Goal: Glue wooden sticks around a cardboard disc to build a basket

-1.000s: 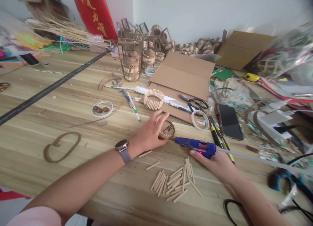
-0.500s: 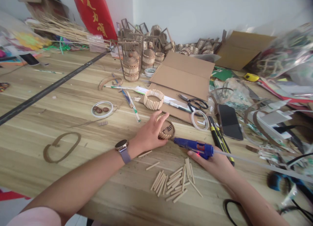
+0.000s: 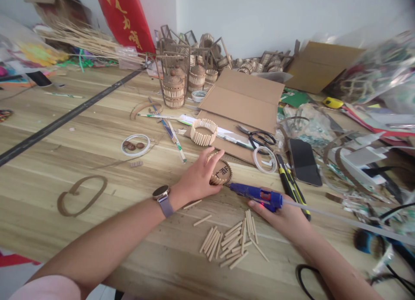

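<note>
My left hand (image 3: pixel 198 175), with a watch on its wrist, is cupped over a round cardboard disc (image 3: pixel 223 171) with short wooden sticks standing along its rim, and grips its near left side. My right hand (image 3: pixel 285 218) grips a blue hot glue gun (image 3: pixel 257 193). The gun's nozzle touches the disc's near right edge, and a clear glue stick trails out behind it to the right. A pile of several short wooden sticks (image 3: pixel 231 239) lies on the wooden table (image 3: pixel 97 161) just in front of both hands.
A finished stick ring (image 3: pixel 203 132), black scissors (image 3: pixel 259 138), tape rolls (image 3: pixel 265 159), a utility knife (image 3: pixel 290 183) and a phone (image 3: pixel 304 161) lie beyond the hands. Folded cardboard (image 3: pixel 243 99) and small stick baskets (image 3: pixel 173 91) stand further back. Cables and clutter fill the right side.
The glue gun and my right hand slid slightly left toward the disc. My left hand stayed put.
</note>
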Demonstrator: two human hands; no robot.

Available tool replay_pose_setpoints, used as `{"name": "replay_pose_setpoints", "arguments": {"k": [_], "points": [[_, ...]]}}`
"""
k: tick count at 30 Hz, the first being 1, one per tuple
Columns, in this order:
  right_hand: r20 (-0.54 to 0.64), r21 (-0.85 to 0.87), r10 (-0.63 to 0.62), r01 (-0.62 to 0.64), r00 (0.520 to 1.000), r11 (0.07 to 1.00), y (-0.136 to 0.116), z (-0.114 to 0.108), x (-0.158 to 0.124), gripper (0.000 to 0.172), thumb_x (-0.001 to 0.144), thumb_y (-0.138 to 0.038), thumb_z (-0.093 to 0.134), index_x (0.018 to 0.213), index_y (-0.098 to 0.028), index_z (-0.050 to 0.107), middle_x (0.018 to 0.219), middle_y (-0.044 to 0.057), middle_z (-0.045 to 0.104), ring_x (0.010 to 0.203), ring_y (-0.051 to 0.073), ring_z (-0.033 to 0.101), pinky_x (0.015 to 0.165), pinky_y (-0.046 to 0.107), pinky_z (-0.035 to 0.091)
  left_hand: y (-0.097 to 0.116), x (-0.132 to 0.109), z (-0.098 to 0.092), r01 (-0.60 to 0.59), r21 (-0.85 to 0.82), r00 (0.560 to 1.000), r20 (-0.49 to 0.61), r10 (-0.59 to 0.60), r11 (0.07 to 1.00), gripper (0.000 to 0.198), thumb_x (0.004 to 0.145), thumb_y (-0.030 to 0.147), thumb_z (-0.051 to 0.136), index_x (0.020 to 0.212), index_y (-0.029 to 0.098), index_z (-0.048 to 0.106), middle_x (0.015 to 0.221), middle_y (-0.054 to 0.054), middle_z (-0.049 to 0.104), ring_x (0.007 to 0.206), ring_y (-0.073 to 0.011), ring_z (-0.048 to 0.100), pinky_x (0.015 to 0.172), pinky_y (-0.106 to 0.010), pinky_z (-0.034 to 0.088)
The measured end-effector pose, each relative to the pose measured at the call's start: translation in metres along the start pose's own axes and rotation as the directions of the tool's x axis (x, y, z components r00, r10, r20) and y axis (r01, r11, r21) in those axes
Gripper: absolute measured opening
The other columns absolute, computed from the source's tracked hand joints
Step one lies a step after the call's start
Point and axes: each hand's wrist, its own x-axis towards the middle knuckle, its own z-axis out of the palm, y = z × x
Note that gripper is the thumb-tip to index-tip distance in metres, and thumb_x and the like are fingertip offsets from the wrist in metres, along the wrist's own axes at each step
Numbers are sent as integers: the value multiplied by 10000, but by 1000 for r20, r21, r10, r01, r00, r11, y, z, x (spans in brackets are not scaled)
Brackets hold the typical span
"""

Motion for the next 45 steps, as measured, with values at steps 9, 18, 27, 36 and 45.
{"name": "replay_pose_setpoints", "arguments": {"k": [9, 18, 27, 36, 45], "points": [[-3, 0, 13, -13, 1000, 1000, -2, 0, -1, 319, 825, -475, 559, 883, -195, 698, 830, 69, 767, 750, 251, 718, 699, 341, 573, 0, -1, -1, -9, -9, 1000, -6, 9, 1000, 941, 673, 175, 748, 1437, 241, 204, 1469, -188, 231, 1236, -330, 489, 1038, -521, 430], [-16, -24, 7, -8, 1000, 1000, -2, 0, -2, 292, 823, -467, 562, 872, -210, 693, 803, 58, 762, 725, 248, 716, 681, 327, 565, 2, 0, -2, -14, -24, 1000, -9, 14, 1000, 926, 676, 171, 744, 1432, 238, 212, 1464, -188, 248, 1293, -350, 436, 1058, -533, 410], [-56, -63, -34, 31, 998, 998, -5, 0, -1, 295, 811, -463, 560, 858, -204, 693, 783, 58, 751, 669, 236, 696, 611, 314, 550, 1, 0, -1, -26, -4, 999, -18, 26, 1000, 929, 673, 177, 751, 1427, 222, 211, 1458, -200, 248, 1331, -356, 391, 1080, -536, 387], [-155, 12, 51, -50, 987, 999, -7, -3, 1, 291, 799, -487, 572, 840, -227, 697, 792, 57, 753, 720, 252, 701, 630, 321, 553, -1, 0, 0, -11, -29, 1000, -24, 11, 1000, 940, 663, 190, 762, 1426, 253, 216, 1470, -177, 255, 1336, -357, 390, 1079, -550, 385], [-5, 379, 280, -257, 960, 889, -1, -4, 9, 449, 804, -615, 545, 815, -177, 643, 705, 59, 701, 625, 181, 635, 553, 269, 496, 0, -1, 0, -24, -3, 999, -31, 24, 1000, 918, 676, 190, 751, 1426, 215, 223, 1463, -193, 262, 1306, -343, 423, 1025, -492, 457]]}}
